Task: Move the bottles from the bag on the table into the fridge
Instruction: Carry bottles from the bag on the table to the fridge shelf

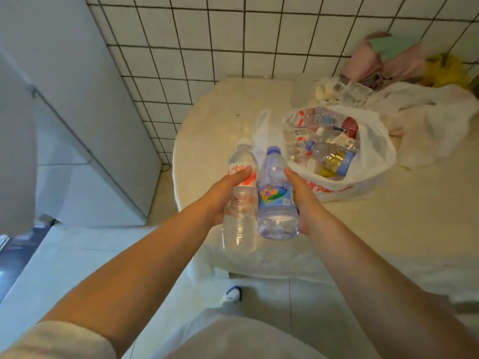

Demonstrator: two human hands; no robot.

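Each grip is clamped on a bottle: the left hand holds the clear red-labelled bottle, the right hand the bluish bottle, both in the air above the table edge, just beside the open bag. The smooth bottles touch and could slip on the way to the fridge, since one hand must open its door

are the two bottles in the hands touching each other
Touching. In the head view the red-label bottle in the left hand and the blue-label bottle in the right hand press side by side, no gap showing along their bodies.
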